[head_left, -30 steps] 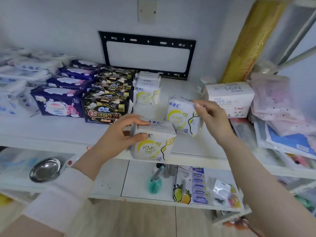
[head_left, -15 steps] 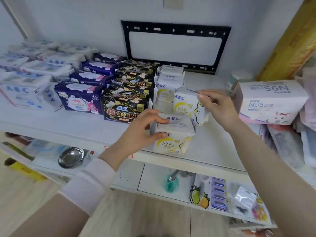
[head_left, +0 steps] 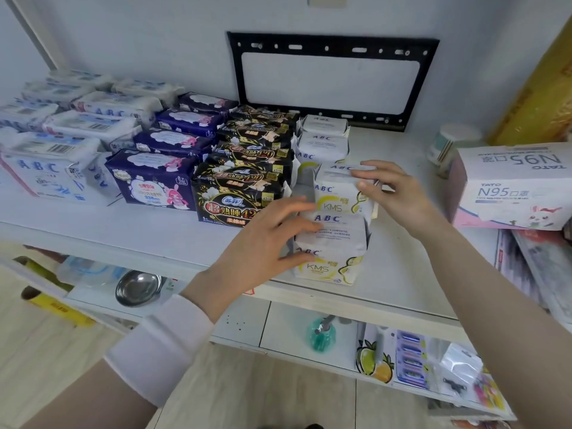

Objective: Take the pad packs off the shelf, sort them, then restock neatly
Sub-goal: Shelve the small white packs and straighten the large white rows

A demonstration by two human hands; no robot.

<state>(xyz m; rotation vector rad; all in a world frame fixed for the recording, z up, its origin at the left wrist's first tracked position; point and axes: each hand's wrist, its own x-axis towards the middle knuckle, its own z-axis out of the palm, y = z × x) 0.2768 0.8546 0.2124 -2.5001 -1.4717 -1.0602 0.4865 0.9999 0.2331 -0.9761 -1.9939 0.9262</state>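
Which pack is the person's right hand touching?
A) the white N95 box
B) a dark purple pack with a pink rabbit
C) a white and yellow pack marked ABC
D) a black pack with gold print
C: the right hand grips the top of the rear white and yellow ABC pack.

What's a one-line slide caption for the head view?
Left hand and right hand line up two white ABC KMS pad packs on the shelf beside the black packs.
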